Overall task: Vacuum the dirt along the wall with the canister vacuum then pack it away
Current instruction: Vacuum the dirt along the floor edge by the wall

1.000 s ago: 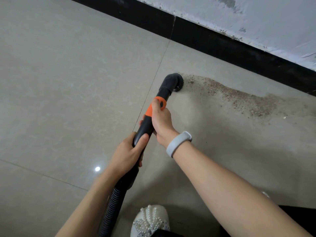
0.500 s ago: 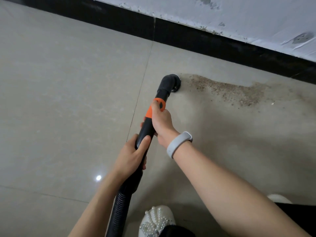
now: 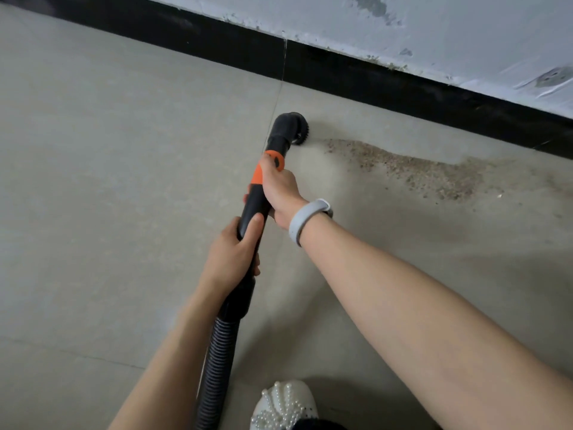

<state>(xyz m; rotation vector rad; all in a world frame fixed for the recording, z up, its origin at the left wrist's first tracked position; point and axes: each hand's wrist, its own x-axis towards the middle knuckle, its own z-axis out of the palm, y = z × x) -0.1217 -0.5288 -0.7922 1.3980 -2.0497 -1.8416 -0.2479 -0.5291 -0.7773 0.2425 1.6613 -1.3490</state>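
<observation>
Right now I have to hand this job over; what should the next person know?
Left hand grips the black wand low, near the ribbed hose. Right hand grips it higher, at the orange collar.
Brush nozzle sits on the floor just left of the dirt patch, beside the black baseboard.
Done: little visibly; the patch is still there.
Left: vacuum rightward along the wall, then pack away. Canister is out of view.

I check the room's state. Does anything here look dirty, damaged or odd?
Yes. A band of brown dirt lies on the floor right of the nozzle, near the baseboard. The wall paint above is chipped and patchy.
</observation>
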